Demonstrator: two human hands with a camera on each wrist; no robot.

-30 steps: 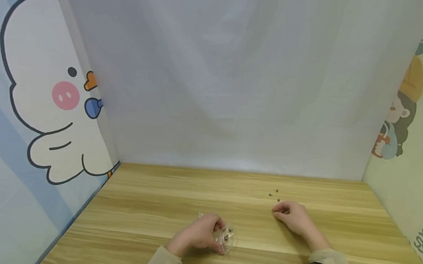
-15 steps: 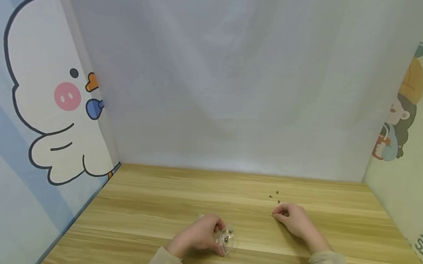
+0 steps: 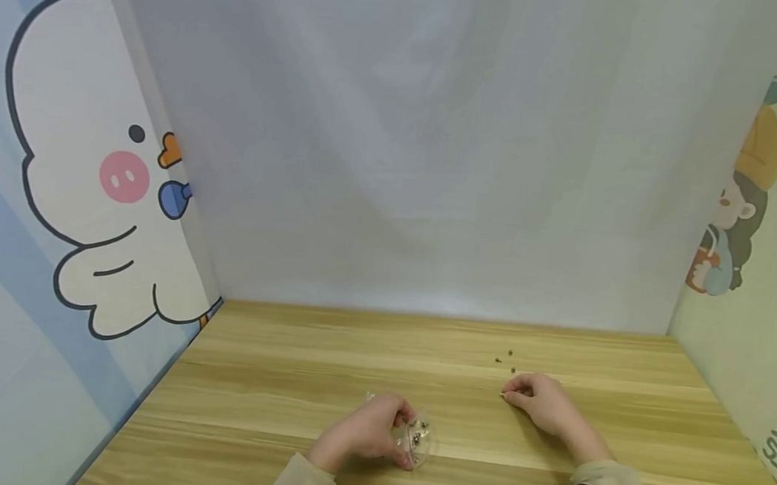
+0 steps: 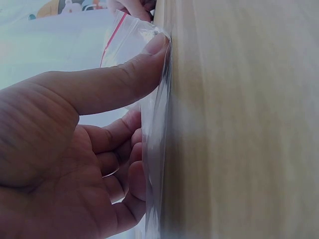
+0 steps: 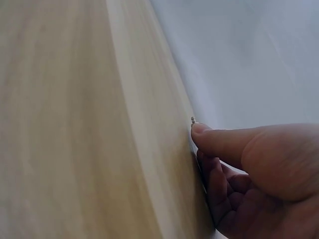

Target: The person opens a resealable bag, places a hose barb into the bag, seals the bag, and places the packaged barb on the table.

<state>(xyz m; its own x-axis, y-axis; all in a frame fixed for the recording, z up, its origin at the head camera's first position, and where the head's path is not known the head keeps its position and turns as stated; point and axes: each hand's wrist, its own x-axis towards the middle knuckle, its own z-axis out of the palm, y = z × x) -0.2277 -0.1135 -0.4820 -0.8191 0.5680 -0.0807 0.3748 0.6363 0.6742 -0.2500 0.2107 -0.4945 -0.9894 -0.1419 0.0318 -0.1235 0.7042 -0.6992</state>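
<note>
My left hand (image 3: pixel 367 427) holds a clear zip bag (image 3: pixel 420 454) on the table, left of the middle. Its thumb lies on the near side of the opening, with the fingers curled against the plastic. Several small dark metal pieces (image 3: pixel 416 438) sit inside the bag. In the left wrist view, a red strip (image 4: pixel 113 39) runs along the bag's zip edge. Farther right, my right hand (image 3: pixel 539 404) pinches a tiny screw-like metal piece (image 5: pixel 193 120) between thumb and finger, close to the tabletop. Most of that piece is hidden by the fingertips.
Three small loose metal pieces (image 3: pixel 498 360) lie on the wood-grain table (image 3: pixel 274 369) beyond my right hand. A grey-white curtain (image 3: pixel 447 164) hangs along the back edge. Printed cloths flank the left (image 3: pixel 70 104) and right (image 3: pixel 744 331) sides.
The metal piece now shows a little more clearly at my right fingertips. Both hands, the bag and the loose pieces otherwise keep nearly the same places.
</note>
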